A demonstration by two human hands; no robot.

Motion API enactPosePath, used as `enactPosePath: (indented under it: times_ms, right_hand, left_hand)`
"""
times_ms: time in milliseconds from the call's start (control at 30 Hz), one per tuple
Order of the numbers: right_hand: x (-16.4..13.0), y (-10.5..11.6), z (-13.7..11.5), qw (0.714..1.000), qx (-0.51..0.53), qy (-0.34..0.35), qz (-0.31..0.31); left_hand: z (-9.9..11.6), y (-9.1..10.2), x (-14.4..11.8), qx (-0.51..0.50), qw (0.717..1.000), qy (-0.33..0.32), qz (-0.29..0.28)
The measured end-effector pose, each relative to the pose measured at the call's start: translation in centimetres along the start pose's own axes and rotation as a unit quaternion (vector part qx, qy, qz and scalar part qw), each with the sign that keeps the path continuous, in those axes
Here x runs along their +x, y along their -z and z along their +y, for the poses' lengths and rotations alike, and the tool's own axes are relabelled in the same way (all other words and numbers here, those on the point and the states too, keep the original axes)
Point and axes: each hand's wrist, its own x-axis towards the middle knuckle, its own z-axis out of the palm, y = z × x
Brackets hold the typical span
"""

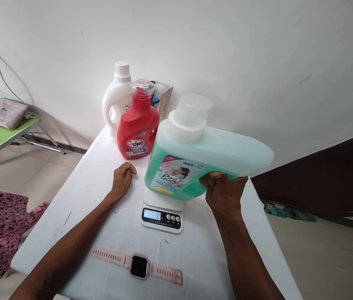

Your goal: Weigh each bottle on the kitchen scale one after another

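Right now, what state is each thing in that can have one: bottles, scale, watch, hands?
Green detergent bottle: capped, tilted, held above the scale.
Scale: on, display reads 0, platform bare.
Red bottle: upright, clear cap on.
White bottle: upright, capped.
Pink watch: lying flat, screen dark, strap unfastened.
Right hand: closed on the green bottle's handle.
Left hand: loosely curled, resting on the white table, holding nothing.

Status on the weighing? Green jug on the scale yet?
Not yet. Set up: the scale sits on the white table, its display reading 0. In hand: the right hand grips the green detergent jug, held tilted above the platform. The left hand rests curled on the table. Left: setting the jug down; the red bottle and white bottle stand behind.
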Motion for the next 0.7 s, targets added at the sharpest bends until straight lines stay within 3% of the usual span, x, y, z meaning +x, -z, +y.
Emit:
enactPosePath:
  times_ms: [433,700]
  right_hand:
    - [-0.1,1.1,0.8,0.998,-0.023,0.034,-0.046]
    - [-0.2,3.4,1.4,0.99,-0.088,0.068,-0.083]
  left_hand:
    - [0.3,0.1,0.0,0.003,1.0,0.014,-0.004]
    - [0.5,0.2,0.0,0.008,1.0,0.013,-0.006]
